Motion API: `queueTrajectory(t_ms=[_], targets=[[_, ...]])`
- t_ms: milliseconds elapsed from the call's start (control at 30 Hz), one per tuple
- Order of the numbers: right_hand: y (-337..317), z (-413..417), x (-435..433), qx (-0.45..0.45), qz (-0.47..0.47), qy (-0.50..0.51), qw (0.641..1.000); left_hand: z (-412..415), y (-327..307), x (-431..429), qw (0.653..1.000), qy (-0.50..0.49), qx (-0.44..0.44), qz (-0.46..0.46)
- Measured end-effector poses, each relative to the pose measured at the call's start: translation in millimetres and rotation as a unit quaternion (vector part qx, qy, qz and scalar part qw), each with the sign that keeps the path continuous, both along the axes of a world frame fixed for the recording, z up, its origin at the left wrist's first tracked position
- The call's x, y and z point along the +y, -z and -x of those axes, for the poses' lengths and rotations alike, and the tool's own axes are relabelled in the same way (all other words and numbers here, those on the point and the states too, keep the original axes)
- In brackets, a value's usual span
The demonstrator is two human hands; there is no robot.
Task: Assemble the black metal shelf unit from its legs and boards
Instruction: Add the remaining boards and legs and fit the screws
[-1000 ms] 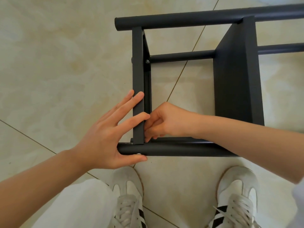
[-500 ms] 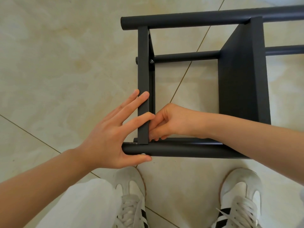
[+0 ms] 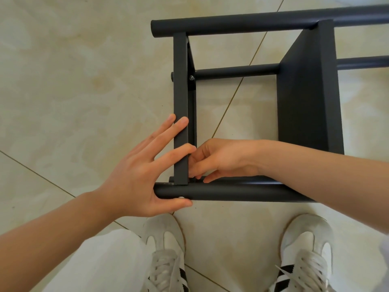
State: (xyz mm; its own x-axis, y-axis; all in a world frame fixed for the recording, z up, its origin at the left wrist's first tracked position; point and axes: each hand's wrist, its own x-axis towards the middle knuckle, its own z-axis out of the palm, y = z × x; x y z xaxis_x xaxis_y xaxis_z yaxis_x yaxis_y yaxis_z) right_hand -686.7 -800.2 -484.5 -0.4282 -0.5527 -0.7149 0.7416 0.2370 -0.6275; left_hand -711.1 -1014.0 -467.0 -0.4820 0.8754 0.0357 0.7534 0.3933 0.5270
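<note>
Black metal shelf unit [image 3: 294, 123] lies on its side on the pale glossy tiled floor [image 3: 73, 81], just in front of the person's feet, with both hands at its near left corner.

The left hand [image 3: 136, 175] is spread wide with straight fingers. Its fingertips [image 3: 182, 121] rest on the upward edge of the narrow flat black end board [image 3: 180, 91]. Its thumb lies along the near side of the closest round black leg tube [image 3: 242, 193], beside a small silvery screw head [image 3: 180, 198].

The right hand [image 3: 221, 159] reaches in from the right, over that tube, into the inner corner where the end board meets it. Its fingers are curled and bunched at the joint. Whether they pinch a fastener I cannot tell, as the fingertips hide the spot.

Farther up the end board, a dark screw head [image 3: 191, 77] shows where a thinner black round tube [image 3: 235, 70] joins it. Beyond that, the far round black leg tube [image 3: 242, 24] runs across the top of the view, parallel to the near one. To the right, a wide flat black shelf board [image 3: 311, 81] stands on edge between the two leg tubes.

Nearest the camera are two white laced sneakers with black stripes, the left shoe [image 3: 166, 249] and the right shoe [image 3: 307, 249]. A white trouser leg [image 3: 94, 266] is at lower left.
</note>
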Motion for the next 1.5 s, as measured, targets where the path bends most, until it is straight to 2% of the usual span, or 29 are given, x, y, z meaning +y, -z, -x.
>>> queueTrajectory(t_ms=[467, 1067, 1500], targets=[[8, 1, -4, -0.033, -0.014, 0.001, 0.999, 1, 2, -2, 1.0, 0.003, 0.013, 0.002], [6, 3, 2, -0.075, 0.032, 0.016, 0.997, -1, 2, -1, 1.0, -0.001, 0.014, -0.005], [3, 0, 0, -0.054, 0.036, 0.004, 0.998, -2, 1, -1, 1.0, -0.004, 0.01, -0.002]])
